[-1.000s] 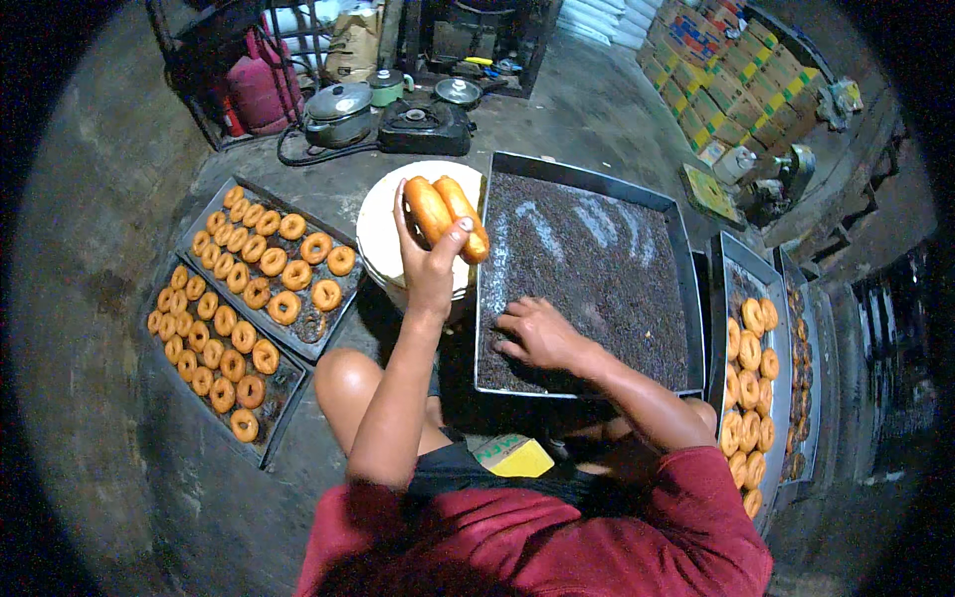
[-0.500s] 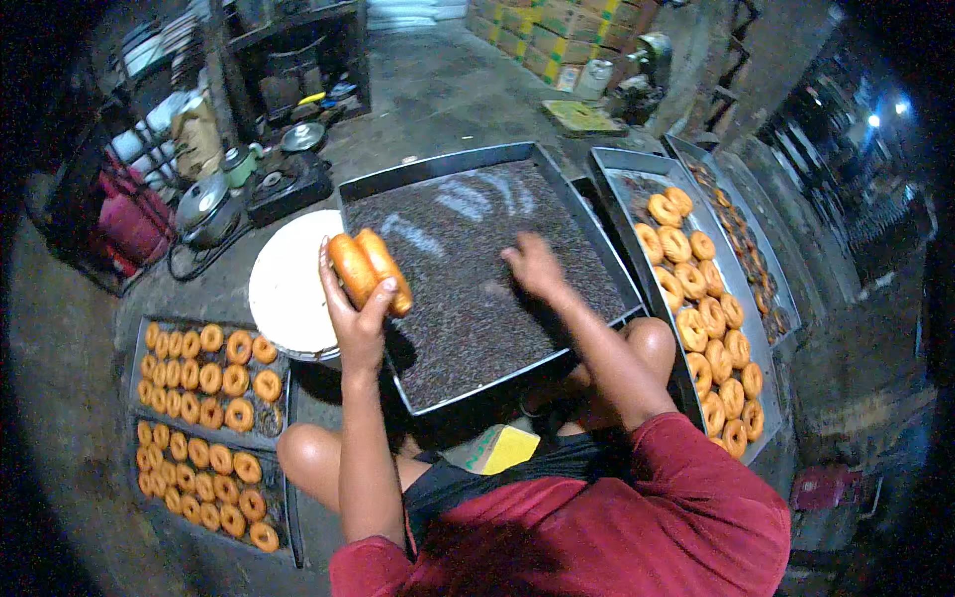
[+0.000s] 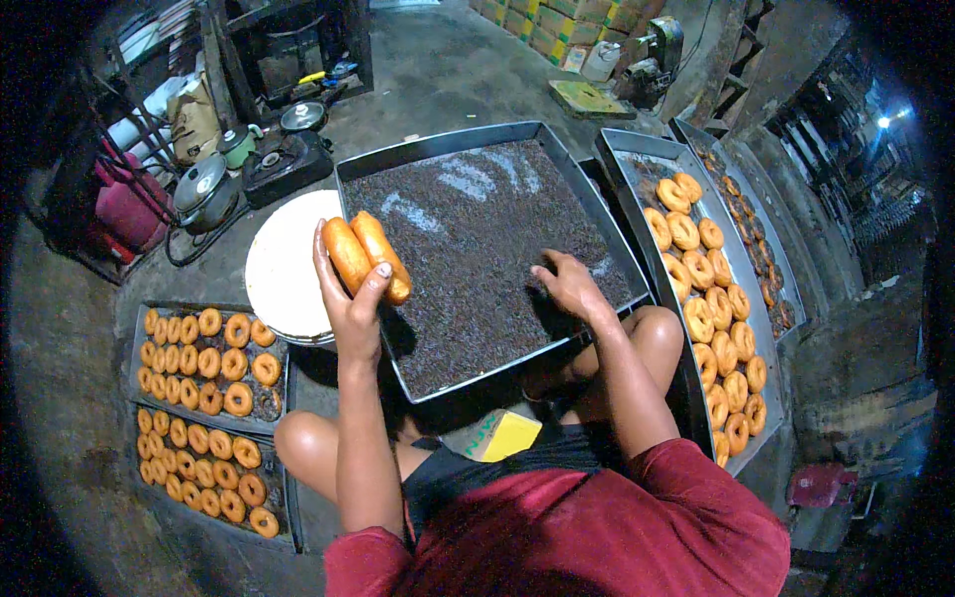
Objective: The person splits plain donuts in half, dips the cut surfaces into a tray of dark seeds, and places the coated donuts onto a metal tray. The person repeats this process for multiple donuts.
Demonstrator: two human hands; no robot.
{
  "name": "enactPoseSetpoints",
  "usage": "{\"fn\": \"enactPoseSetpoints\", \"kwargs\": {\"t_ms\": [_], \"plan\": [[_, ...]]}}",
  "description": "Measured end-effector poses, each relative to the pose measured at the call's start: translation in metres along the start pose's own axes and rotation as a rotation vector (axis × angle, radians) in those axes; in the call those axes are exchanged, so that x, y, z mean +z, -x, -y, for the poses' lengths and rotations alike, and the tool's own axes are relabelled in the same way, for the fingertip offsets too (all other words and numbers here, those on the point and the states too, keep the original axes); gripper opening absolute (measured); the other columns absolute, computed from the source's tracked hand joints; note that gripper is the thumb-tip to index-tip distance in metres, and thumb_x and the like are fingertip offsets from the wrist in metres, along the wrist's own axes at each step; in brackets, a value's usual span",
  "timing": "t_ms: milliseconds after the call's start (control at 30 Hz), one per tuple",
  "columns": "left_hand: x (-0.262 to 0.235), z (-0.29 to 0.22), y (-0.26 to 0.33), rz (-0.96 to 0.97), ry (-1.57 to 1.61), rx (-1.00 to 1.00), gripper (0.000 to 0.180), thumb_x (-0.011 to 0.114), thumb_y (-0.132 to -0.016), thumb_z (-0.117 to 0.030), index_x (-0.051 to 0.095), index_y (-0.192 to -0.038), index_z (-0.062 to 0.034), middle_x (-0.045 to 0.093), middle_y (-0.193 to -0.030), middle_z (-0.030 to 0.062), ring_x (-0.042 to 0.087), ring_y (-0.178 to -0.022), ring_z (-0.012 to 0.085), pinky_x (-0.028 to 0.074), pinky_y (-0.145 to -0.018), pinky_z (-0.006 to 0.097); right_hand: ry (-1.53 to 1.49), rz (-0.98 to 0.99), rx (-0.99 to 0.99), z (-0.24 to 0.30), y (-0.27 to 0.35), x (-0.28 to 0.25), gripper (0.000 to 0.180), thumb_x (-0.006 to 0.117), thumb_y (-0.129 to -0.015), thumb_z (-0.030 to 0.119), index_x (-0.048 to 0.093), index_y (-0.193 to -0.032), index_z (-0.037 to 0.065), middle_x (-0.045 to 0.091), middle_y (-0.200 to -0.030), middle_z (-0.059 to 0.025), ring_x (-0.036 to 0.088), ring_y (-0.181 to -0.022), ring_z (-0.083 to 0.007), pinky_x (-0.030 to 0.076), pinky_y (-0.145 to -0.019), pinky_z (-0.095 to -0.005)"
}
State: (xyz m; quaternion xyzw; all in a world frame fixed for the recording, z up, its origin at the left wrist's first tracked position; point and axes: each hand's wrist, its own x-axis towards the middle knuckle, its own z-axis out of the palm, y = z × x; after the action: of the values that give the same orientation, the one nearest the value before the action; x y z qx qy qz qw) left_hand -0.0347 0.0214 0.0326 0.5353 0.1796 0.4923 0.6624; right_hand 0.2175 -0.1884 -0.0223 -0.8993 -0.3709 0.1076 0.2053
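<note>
My left hand (image 3: 348, 316) is closed around a pair of golden-brown doughnuts (image 3: 348, 257), held side by side and edge-on above the left side of a large square metal tray (image 3: 634, 261). Dark chocolate sprinkles (image 3: 468, 308) cover most of the tray, with pale bare streaks toward its far side. Over the right part of the sprinkles is my right hand (image 3: 575, 289), its fingers loosely bent and apart, with nothing visible in them. A round white bucket top (image 3: 284, 264) stands just left of my left hand.
Two trays of ring doughnuts (image 3: 234, 363) lie at the left. A long tray of plain doughnuts (image 3: 718, 303) stands at the right, beside another holding dark-topped pieces (image 3: 741, 219). Farther left are a stove (image 3: 286, 167) and a pot (image 3: 202, 187); cardboard boxes (image 3: 545, 35) are stacked at the back.
My right hand has moved right and slightly nearer over the sprinkles. The left hand still holds the doughnuts in nearly the same place. The view has shifted slightly.
</note>
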Motion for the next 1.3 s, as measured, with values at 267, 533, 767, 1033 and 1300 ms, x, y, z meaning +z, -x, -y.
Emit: {"fn": "enactPoseSetpoints", "kwargs": {"t_ms": [267, 533, 767, 1033, 1300], "plan": [[-0.003, -0.003, 0.0, 0.001, -0.04, 0.024, 0.088, 0.072, -0.08, -0.012, 0.022, -0.152, 0.0016, 0.034, -0.147, 0.0174, 0.041, -0.133, 0.0281, 0.034, -0.112, 0.039, 0.495, 0.219, 0.206, -0.029, 0.023, -0.012, 0.044, 0.061, -0.093, 0.033, 0.063, -0.115, -0.005, 0.061, -0.114, -0.0338, 0.058, -0.109, -0.05, 0.048, -0.096, -0.0529], [-0.01, 0.003, 0.002, -0.015, -0.01, -0.017, 0.088, 0.073, -0.079, -0.012, 0.023, -0.151, 0.0012, 0.036, -0.145, 0.0182, 0.044, -0.13, 0.0276, 0.038, -0.109, 0.038, 0.259, -0.16, -0.162, 0.048, -0.01, 0.003, 0.026, 0.072, -0.083, 0.026, 0.072, -0.101, 0.008, 0.068, -0.101, -0.017, 0.064, -0.097, -0.038, 0.052, -0.084, -0.0515], [-0.018, -0.004, -0.001, -0.051, -0.04, 0.038, 0.089, 0.073, -0.079, -0.012, 0.024, -0.151, 0.0023, 0.037, -0.144, 0.0185, 0.045, -0.129, 0.0275, 0.039, -0.109, 0.038, 0.404, -0.075, -0.194, 0.056, -0.042, 0.028, 0.022, 0.073, -0.081, 0.027, 0.072, -0.096, 0.01, 0.069, -0.102, -0.013, 0.065, -0.1, -0.0348, 0.051, -0.083, -0.0522], [-0.028, -0.002, 0.011, -0.089, 0.255, -0.255, 0.08, 0.069, -0.082, -0.01, 0.027, -0.149, -0.0015, 0.048, -0.131, 0.0154, 0.054, -0.116, 0.0245, 0.045, -0.101, 0.037, 0.369, -0.283, -0.131, 0.081, -0.071, -0.019, 0.04, 0.071, -0.08, 0.008, 0.059, -0.118, 0.009, 0.07, -0.106, -0.0166, 0.063, -0.105, -0.0363, 0.05, -0.085, -0.0478], [-0.022, 0.016, 0.012, -0.003, 0.608, -0.475, 0.06, 0.065, -0.089, -0.019, 0.04, -0.141, -0.0032, 0.057, -0.126, 0.0121, 0.06, -0.117, 0.0264, 0.05, -0.101, 0.042, -0.165, -0.103, -0.336, 0.139, -0.036, -0.008, 0.053, 0.067, -0.085, 0.009, 0.054, -0.136, 0.007, 0.054, -0.138, -0.0209, 0.047, -0.134, -0.0316, 0.038, -0.109, -0.0403]]}}
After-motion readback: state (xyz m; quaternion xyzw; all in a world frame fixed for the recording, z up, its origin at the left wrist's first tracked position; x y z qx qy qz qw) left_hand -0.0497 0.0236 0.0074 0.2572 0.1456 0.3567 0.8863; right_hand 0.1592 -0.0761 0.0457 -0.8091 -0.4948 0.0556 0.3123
